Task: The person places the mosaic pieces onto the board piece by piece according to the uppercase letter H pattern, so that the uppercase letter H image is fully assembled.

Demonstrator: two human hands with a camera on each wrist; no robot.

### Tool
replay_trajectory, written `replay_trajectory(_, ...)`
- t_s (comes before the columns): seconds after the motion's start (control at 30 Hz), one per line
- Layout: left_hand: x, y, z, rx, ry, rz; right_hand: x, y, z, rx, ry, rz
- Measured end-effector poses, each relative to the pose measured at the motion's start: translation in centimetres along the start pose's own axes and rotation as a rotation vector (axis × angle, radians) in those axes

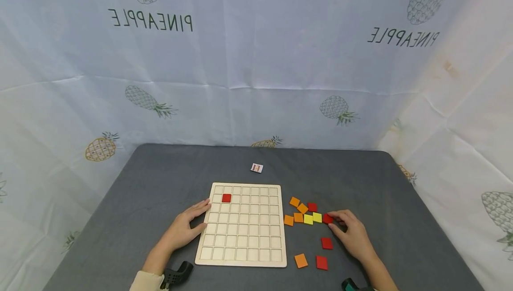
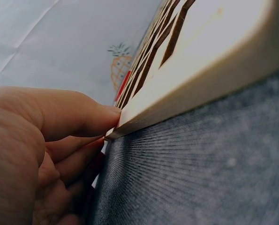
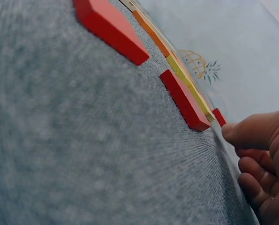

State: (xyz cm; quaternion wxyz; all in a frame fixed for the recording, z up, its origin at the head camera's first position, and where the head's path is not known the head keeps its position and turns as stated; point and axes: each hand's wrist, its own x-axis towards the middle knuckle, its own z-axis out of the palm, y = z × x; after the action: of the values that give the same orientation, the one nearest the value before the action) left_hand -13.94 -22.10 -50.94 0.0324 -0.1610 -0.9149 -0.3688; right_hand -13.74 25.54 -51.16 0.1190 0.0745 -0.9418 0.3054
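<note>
A pale wooden grid board (image 1: 240, 263) lies on the table, with one red square tile (image 1: 226, 198) in a cell near its far left corner. My left hand (image 1: 185, 227) touches the board's left edge with fairly straight fingers; the left wrist view shows its thumb (image 2: 90, 115) against that edge. To the right of the board, my right hand (image 1: 353, 234) pinches another red tile (image 1: 327, 218) between thumb and fingers. This tile lies at the right end of a row, beside a yellow tile (image 1: 317, 217). In the right wrist view the thumb (image 3: 247, 133) partly hides it.
Several orange tiles (image 1: 294, 201), a second yellow tile (image 1: 308, 219) and a red tile (image 1: 312, 207) lie close together right of the board. Nearer the front are two red tiles (image 1: 327, 243) and an orange one (image 1: 301, 260). A small printed card (image 1: 257, 167) lies behind the board.
</note>
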Motion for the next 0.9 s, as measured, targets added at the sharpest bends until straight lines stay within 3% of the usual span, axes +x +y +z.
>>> replay_trajectory(0.4,0.0,-0.1,0.1,0.009,-0.005,-0.013,1.0,-1.8,0.1,0.039,0.002,-0.066)
replay_trajectory(0.9,-0.1,0.3,0.0,-0.002,-0.011,-0.03,4.4,-8.8,3.2,0.228,-0.046,-0.264)
